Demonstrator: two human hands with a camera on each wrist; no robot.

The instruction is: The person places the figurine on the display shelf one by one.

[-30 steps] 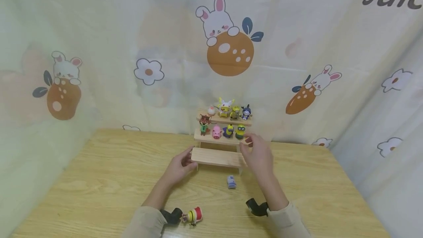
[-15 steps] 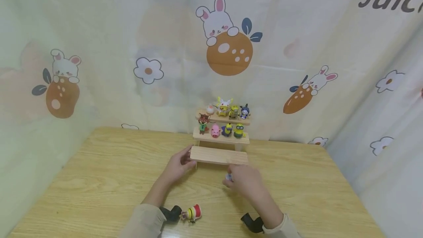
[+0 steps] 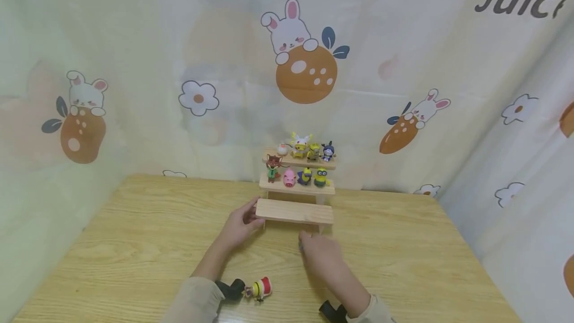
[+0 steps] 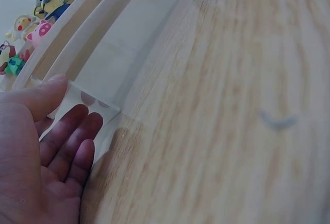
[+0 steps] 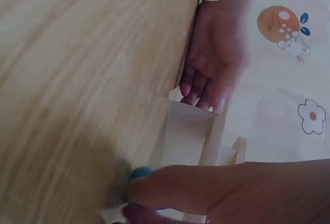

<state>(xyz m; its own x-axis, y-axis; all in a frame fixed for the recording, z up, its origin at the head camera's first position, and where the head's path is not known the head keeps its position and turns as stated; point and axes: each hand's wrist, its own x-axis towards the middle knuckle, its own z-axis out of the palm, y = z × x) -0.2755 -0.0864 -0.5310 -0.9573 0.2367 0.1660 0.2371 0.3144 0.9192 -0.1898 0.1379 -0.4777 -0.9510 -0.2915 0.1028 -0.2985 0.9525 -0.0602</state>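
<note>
A three-tier wooden display stand [image 3: 293, 211] with clear legs stands at the table's back. My left hand [image 3: 239, 227] grips the left end of its lowest board. In the left wrist view that thumb [image 4: 50, 92] lies against the board and the fingers curl beside the clear leg. In front of the stand my right hand [image 3: 324, 255] pinches a small blue-and-white figurine [image 5: 140, 173] low over the table. The fingers hide most of it. Figurines fill the upper tiers, among them a fox [image 3: 272, 168], a pink pig [image 3: 289, 178] and a green-clothed minion [image 3: 321, 177].
A red-and-yellow figurine [image 3: 261, 288] lies on its side near the front, beside the black wrist mount [image 3: 232, 290] on the left arm. A patterned curtain [image 3: 215, 39] hangs behind the wooden table [image 3: 134, 243].
My right hand has come down from the stand's right side towards the front and left, and taken hold of the blue-and-white figurine. The left hand keeps its grip on the stand.
</note>
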